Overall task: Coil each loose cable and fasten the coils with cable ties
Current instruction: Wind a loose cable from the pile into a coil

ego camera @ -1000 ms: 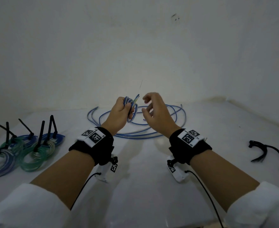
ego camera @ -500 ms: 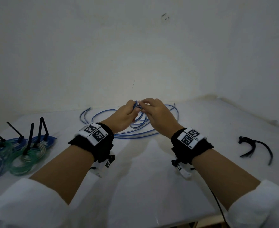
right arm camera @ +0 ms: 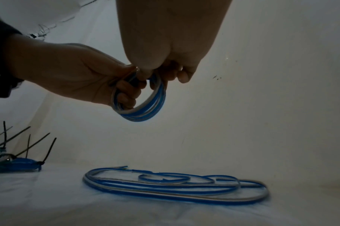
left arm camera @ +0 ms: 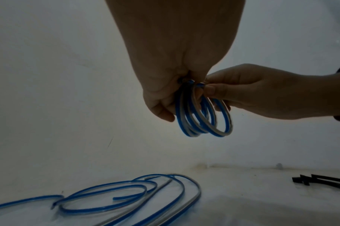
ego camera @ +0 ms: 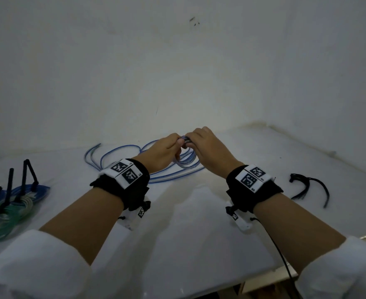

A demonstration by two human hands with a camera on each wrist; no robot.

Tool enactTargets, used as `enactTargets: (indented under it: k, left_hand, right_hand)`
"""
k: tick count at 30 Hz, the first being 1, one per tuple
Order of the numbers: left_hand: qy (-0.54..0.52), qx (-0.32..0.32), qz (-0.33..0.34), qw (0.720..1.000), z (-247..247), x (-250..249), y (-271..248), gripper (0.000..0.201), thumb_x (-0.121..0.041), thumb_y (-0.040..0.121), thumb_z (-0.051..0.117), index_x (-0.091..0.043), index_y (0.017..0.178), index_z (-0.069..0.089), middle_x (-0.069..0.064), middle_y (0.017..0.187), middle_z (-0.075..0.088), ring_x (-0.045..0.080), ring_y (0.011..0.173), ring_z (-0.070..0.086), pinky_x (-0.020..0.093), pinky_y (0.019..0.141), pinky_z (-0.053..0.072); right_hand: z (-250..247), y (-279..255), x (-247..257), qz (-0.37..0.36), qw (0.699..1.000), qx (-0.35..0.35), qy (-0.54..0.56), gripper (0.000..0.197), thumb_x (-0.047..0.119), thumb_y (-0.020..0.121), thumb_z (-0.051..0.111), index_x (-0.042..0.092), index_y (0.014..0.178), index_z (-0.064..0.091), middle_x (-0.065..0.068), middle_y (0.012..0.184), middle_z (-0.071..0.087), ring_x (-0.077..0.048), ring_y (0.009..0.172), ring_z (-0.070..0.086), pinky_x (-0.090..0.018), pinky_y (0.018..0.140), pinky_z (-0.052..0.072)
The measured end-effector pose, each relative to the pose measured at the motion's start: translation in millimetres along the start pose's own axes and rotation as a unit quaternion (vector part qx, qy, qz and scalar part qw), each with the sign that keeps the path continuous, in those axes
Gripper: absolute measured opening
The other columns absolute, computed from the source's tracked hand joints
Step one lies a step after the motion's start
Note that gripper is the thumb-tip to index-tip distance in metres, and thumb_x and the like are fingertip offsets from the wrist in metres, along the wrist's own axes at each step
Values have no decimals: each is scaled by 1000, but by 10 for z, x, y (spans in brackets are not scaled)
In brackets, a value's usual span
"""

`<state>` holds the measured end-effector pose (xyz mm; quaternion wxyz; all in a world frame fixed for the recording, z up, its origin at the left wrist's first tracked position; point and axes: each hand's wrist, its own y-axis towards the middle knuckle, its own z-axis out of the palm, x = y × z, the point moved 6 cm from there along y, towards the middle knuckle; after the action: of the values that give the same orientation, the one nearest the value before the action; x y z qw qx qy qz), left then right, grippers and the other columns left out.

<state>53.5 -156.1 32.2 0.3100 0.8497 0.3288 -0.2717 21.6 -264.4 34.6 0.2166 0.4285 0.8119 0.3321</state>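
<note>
While both hands meet above the far middle of the desk [ego camera: 177,223], the left hand [ego camera: 162,151] and right hand [ego camera: 210,147] each grip the top of a small blue coil [left arm camera: 202,116], fingers curled round its loops. Below it, loose cable [right arm camera: 174,186] lies on the desk. Tied coils [ego camera: 11,203] sit at the left edge, spare ties [ego camera: 309,186] near the right edge.

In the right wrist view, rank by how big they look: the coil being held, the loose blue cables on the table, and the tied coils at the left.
1. Loose blue cables, the widest spread.
2. Held coil.
3. Tied coils, partly cut off at the edge.
The held coil's nearness to the camera makes 2 and 3 unsure.
</note>
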Motion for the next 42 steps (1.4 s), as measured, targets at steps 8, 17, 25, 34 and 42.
enactTargets:
  k: [8, 17, 25, 34, 42]
  left_hand:
    - [-237, 57, -54, 968, 475, -235, 175, 31, -19, 102, 28, -10, 76, 43, 4, 64, 42, 7, 50, 52, 24, 63, 48]
    - [-138, 43, 5, 990, 1014, -433, 439, 32, -22, 101, 32, -14, 70, 40, 2, 62, 37, 16, 54, 33, 31, 57, 34]
    - [-97, 26, 45, 994, 1277, -625, 519, 33, -27, 101, 30, -20, 71, 42, -1, 62, 39, 17, 54, 35, 36, 61, 37]
    - [-105, 2, 70, 992, 1376, -770, 549, 32, -25, 101, 30, -23, 72, 42, 3, 71, 44, 16, 58, 37, 33, 60, 39]
    - [-91, -16, 65, 994, 1345, -777, 528, 32, -24, 102, 29, -24, 73, 44, 9, 74, 48, 17, 58, 39, 38, 63, 40]
  right_hand:
    - [-285, -328, -329, 113, 993, 31, 30, 22, 14, 96, 45, 0, 99, 61, -16, 89, 57, -31, 78, 56, -38, 68, 46]
    - [-811, -985, -886, 328, 917, 147, 172, 33, 28, 101, 37, 11, 119, 59, -9, 104, 64, -19, 67, 60, -17, 62, 45]
    - [-1200, -2033, -1721, 431, 785, 418, -153, 30, -3, 90, 46, 0, 113, 64, -17, 123, 59, -29, 114, 55, -30, 93, 42]
    - [-1225, -2407, -1754, 415, 739, 498, -182, 22, 1, 83, 61, 6, 102, 70, -13, 114, 66, -20, 87, 56, -20, 69, 38]
    - [-1354, -2236, -1757, 483, 802, 345, -69, 8, 9, 91, 56, 3, 90, 62, -13, 86, 63, -21, 68, 57, -18, 53, 41]
